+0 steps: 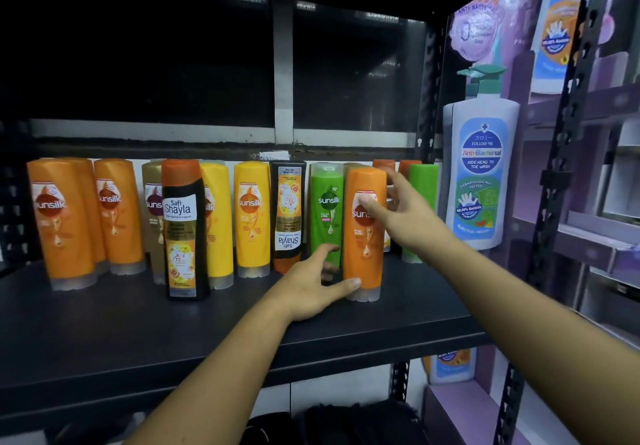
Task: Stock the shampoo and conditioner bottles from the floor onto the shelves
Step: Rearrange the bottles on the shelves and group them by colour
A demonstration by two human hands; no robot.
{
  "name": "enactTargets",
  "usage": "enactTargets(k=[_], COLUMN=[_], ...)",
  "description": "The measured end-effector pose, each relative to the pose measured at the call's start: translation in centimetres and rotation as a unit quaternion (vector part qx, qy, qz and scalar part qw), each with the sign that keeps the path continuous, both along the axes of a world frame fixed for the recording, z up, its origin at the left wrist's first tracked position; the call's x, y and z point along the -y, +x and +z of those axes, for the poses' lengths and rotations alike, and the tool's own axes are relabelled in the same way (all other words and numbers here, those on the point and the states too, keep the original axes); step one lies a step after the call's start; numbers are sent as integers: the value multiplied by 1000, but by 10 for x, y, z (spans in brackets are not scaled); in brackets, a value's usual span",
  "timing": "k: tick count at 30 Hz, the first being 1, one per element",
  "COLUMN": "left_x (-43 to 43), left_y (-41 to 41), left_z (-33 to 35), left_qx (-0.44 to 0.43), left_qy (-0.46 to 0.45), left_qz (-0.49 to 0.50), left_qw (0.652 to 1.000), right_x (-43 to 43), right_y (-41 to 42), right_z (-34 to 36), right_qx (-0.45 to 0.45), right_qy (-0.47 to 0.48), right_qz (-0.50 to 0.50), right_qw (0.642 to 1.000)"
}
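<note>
Orange bottle point(363, 233): we see it upright on its clear cap, long axis vertical, label toward us, on the dark shelf point(104, 333).
Left hand point(311, 288): open, thumb touching the bottle's base, fingers beside it.
Right hand point(401, 209): spread open, thumb on the label, not closed around it.
Row behind: three more orange, two yellow, two green, two dark Shayla bottles, one inverted; others are hidden.
Material: smooth glossy plastic, rounded shoulders.

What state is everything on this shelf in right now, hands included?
Orange bottle: upright on its cap, touched by both hands.
Left hand: open, thumb at bottle's base.
Right hand: open, thumb on label.
Safi Shayla bottle: upright, out front.
Shelf: front half bare.
</note>
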State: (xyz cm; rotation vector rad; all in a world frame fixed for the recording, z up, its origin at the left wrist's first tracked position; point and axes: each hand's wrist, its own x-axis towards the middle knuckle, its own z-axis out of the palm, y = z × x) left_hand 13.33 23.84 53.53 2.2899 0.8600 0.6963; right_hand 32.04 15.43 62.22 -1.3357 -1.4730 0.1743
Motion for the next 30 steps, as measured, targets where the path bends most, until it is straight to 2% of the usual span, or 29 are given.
enactTargets(k=[2,6,9,14,20,26,30], left_x=[0,3,10,21,29,34,19], left_y=[1,1,1,-21,-105,-205,-257], left_z=[0,2,5,13,9,11,13], left_qx=[1,14,41,97,133,118,107], left_qy=[6,17,31,25,47,59,66], left_qz=[-2,-10,-6,25,109,189,269], left_qw=[1000,1000,999,995,984,973,955], right_x=[2,6,10,10,-4,-25,-40], right_y=[3,12,12,-25,-99,-183,-224], right_z=[-24,-70,-90,-88,-82,-77,-76], right_qx=[-15,14,88,195,269,327,378], right_qy=[-60,-152,-192,-171,-125,-103,-130], right_qz=[29,42,10,5,91,204,204], right_qw=[998,987,977,966,951,917,894])
